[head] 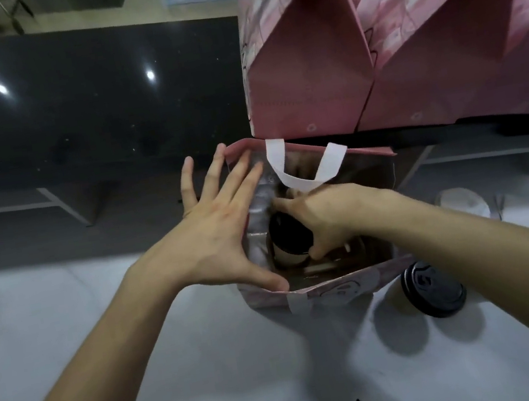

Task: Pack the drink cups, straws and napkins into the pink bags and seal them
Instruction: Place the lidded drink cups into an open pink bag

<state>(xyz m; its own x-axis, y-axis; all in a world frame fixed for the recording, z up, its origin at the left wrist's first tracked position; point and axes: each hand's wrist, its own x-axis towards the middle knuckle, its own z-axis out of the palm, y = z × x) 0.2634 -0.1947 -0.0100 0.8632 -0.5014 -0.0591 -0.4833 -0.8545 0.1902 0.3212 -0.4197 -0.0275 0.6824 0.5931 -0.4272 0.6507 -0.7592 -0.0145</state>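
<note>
An open pink bag (339, 287) with white handles stands on the white counter in front of me. My left hand (222, 227) spreads its straight fingers against the bag's left wall, thumb on the near rim. My right hand (324, 215) reaches inside the bag and grips a drink cup with a black lid (287, 234), low on the left side. Another black-lidded cup (433, 288) stands on the counter just right of the bag. What lies at the bag's bottom is too dark to tell.
Two folded-shut pink bags (304, 65) (458, 31) stand on the raised dark ledge behind the open bag. A pale lidded cup (464, 203) sits at the right behind my forearm. A dark glossy counter (67, 103) stretches to the left.
</note>
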